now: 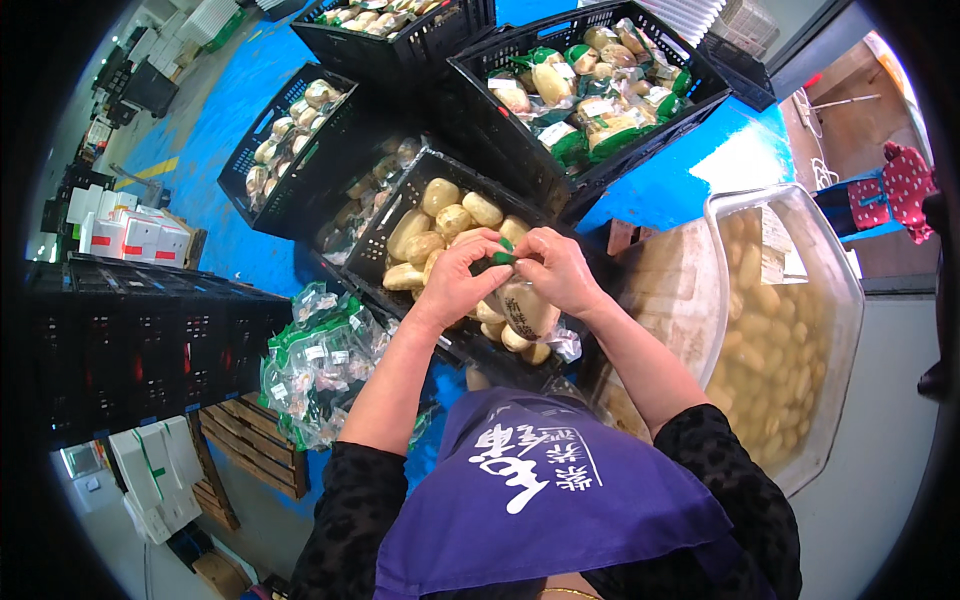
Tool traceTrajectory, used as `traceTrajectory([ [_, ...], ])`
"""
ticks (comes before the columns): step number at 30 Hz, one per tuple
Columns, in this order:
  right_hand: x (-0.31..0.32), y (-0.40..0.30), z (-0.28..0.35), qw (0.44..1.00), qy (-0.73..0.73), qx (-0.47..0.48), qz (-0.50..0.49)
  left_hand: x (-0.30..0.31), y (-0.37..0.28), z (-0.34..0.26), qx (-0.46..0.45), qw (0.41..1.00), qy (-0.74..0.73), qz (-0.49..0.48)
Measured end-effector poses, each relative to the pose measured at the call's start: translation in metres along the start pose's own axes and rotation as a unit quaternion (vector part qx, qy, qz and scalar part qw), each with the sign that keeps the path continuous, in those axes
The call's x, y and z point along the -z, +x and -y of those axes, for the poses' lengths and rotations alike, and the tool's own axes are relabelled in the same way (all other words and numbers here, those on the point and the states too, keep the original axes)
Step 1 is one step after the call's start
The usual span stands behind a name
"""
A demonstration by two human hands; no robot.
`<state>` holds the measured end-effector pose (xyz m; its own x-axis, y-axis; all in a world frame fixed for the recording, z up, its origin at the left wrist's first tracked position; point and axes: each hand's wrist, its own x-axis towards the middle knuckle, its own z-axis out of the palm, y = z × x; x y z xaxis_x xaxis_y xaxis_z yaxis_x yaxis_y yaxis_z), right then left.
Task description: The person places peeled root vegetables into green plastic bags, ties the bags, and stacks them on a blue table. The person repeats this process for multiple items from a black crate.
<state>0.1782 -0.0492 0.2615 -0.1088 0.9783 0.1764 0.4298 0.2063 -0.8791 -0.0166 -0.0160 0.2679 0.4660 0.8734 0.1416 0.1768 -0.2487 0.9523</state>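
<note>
My left hand and my right hand meet over a black plastic crate of peeled pale root vegetables. Both sets of fingers pinch the green neck of a clear plastic bag. In the bag, which bears dark writing, a pale vegetable hangs below my fingers, over the near right part of the crate. Several loose vegetables lie around and beneath it. Some of the fingertips are hidden behind the green plastic and each other.
Black crates of bagged vegetables stand beyond and at the left. A pile of clear and green bags lies left of the near crate. On the right, a large tub holds vegetables in cloudy water. Stacked black crates and a wooden pallet are farther left.
</note>
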Motion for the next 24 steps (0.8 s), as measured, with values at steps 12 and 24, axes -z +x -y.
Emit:
traceTrajectory([
  [12,-0.02,0.009,0.003,0.992,-0.042,0.103,-0.063,-0.014,-0.003,-0.019,-0.136,0.927,0.304,-0.174],
  [24,-0.045,-0.003,0.022,0.981,-0.069,0.141,-0.111,-0.021,0.015,0.057,0.111,0.947,0.156,-0.258],
])
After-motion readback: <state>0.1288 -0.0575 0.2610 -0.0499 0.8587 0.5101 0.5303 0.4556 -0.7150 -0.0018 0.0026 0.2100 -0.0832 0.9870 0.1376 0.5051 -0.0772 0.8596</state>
